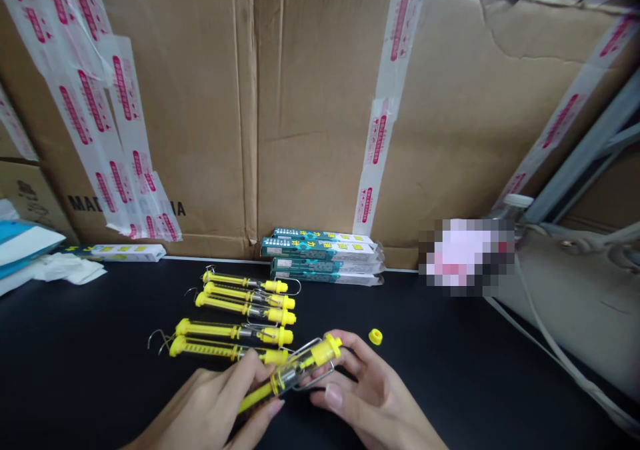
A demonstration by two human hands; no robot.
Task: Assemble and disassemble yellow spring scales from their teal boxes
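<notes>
A clear-tubed spring scale [299, 366] with yellow ends is tilted up to the right between my hands. My left hand [213, 397] is closed around its tube, thumb below and fingers above. At the upper yellow end and wire loop, my right hand [370, 387] grips with curled fingers, its thumb close to the wire. Several more yellow spring scales [220, 331] lie side by side just beyond my left hand, hooks to the left. A small yellow cap [375, 337] rests on the black table to the right of my right hand.
Stacked green-and-white boxes [325, 250] stand at the back against a large taped carton [310, 137]. Another slim box [130, 253] and white tissue [75, 269] lie at the left. On the right are a capped bottle [518, 203] and a white cable [545, 343].
</notes>
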